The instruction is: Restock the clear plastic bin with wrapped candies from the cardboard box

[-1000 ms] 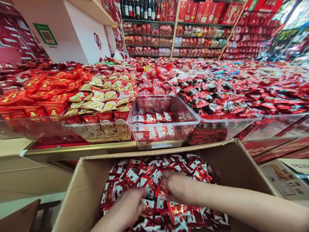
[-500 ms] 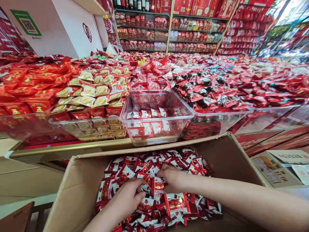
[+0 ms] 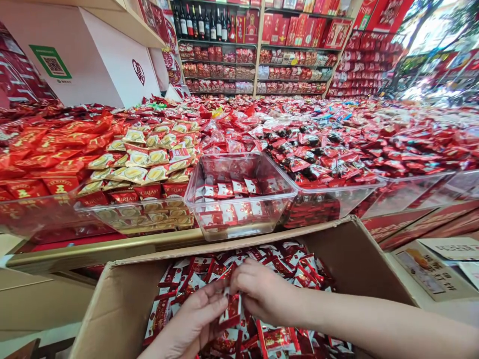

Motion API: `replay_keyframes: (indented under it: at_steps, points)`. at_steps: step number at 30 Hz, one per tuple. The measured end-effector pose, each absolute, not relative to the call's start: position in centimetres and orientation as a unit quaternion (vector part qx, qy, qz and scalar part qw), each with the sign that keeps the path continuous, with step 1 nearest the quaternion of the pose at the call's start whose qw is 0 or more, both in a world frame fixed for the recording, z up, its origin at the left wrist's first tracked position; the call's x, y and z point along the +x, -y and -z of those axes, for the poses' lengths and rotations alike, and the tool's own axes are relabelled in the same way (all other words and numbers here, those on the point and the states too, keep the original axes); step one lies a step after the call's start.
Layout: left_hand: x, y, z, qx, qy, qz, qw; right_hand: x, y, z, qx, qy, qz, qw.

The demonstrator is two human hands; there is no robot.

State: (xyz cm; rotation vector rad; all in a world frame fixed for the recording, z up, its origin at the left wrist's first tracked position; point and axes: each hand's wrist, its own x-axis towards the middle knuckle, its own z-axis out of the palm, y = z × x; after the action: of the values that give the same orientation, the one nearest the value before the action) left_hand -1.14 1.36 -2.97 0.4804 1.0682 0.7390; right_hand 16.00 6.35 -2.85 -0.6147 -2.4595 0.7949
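Many red-and-white wrapped packets (image 3: 279,339) fill an open cardboard box (image 3: 112,299). Over them my left hand (image 3: 202,311) is turned partly palm up, its thumb and fingers closed on a red-and-white packet (image 3: 231,309). My right hand (image 3: 258,289) meets it from the right, fingers curled and pinched at the top of the packets between the hands; its fingertips are partly hidden. Beyond the box stands a clear plastic bin (image 3: 243,219) with rows of similar packets (image 3: 232,188) standing low inside it.
Left of the bin are gold durian packets (image 3: 145,158) and red-orange packets (image 3: 56,154). Dark-and-red packets (image 3: 310,154) are heaped on its right. A flattened printed carton (image 3: 430,269) lies right of the box. Stocked shelves (image 3: 220,55) stand behind.
My hands have come together and risen slightly from the pile, with a packet now between them. My left hand has turned partly palm up. The view has tilted up a little.
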Motion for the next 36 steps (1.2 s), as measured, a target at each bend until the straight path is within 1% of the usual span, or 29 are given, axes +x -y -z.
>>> replay_keyframes:
  at_steps: [2,3,5,8,10,13,15,17,19,22,24,25,26,27,29,32,33,36]
  points:
    - [-1.1,-1.6,2.4,0.245,-0.476,-0.402,0.743,16.0,-6.5,2.3,-0.27,0.844,-0.358,0.294]
    - [-1.1,-1.7,2.4,0.266,-0.481,-0.42,0.722,16.0,-6.5,2.2,-0.311,0.802,-0.409,0.305]
    - [-1.2,-2.0,2.5,0.313,-0.506,-0.425,0.681,15.9,-6.7,2.2,-0.389,0.699,-0.525,0.288]
    - [-1.3,-2.1,2.8,0.37,-0.529,-0.403,0.649,15.7,-6.9,2.7,-0.401,0.58,-0.671,0.227]
    - [-1.2,-2.0,2.8,0.376,-0.527,-0.392,0.654,15.6,-7.1,3.1,-0.389,0.556,-0.704,0.211]
    - [-1.1,-1.7,2.5,0.348,-0.52,-0.387,0.678,15.5,-7.2,3.2,-0.402,0.561,-0.691,0.217]
    - [-1.2,-1.6,2.3,0.329,-0.518,-0.387,0.689,15.5,-7.1,2.4,-0.403,0.585,-0.669,0.222]
    - [-1.5,-1.6,2.1,0.316,-0.517,-0.398,0.689,15.7,-6.8,0.6,-0.399,0.644,-0.61,0.232]
    - [-1.9,-1.6,2.1,0.313,-0.513,-0.415,0.683,16.3,-6.3,-2.4,-0.36,0.74,-0.503,0.266]
    - [-2.3,-1.8,2.3,0.346,-0.52,-0.398,0.672,17.6,-6.3,-8.3,-0.269,0.838,-0.306,0.363]
    - [-2.3,-1.9,2.6,0.374,-0.545,-0.369,0.653,18.4,-7.1,-11.9,-0.275,0.841,-0.185,0.426]
    - [-2.3,-1.9,2.8,0.388,-0.556,-0.356,0.643,18.6,-7.9,-13.2,-0.294,0.838,-0.128,0.442]
    - [-2.2,-1.9,3.1,0.4,-0.562,-0.347,0.635,18.7,-8.9,-14.3,-0.316,0.838,-0.08,0.438]
    - [-2.1,-1.9,3.3,0.413,-0.562,-0.339,0.631,18.6,-10.0,-14.9,-0.338,0.844,-0.047,0.414]
    - [-2.0,-1.9,3.8,0.443,-0.552,-0.328,0.625,18.1,-12.6,-15.3,-0.375,0.873,-0.037,0.311]
    - [-1.9,-1.8,4.7,0.471,-0.545,-0.322,0.614,16.8,-16.2,-14.6,-0.383,0.91,-0.12,0.105]
    - [-1.9,-1.7,5.0,0.475,-0.545,-0.323,0.611,16.3,-17.1,-14.2,-0.372,0.914,-0.152,0.05]
    - [-2.0,-1.7,6.0,0.478,-0.548,-0.314,0.611,14.9,-19.0,-13.3,-0.34,0.912,-0.222,-0.06]
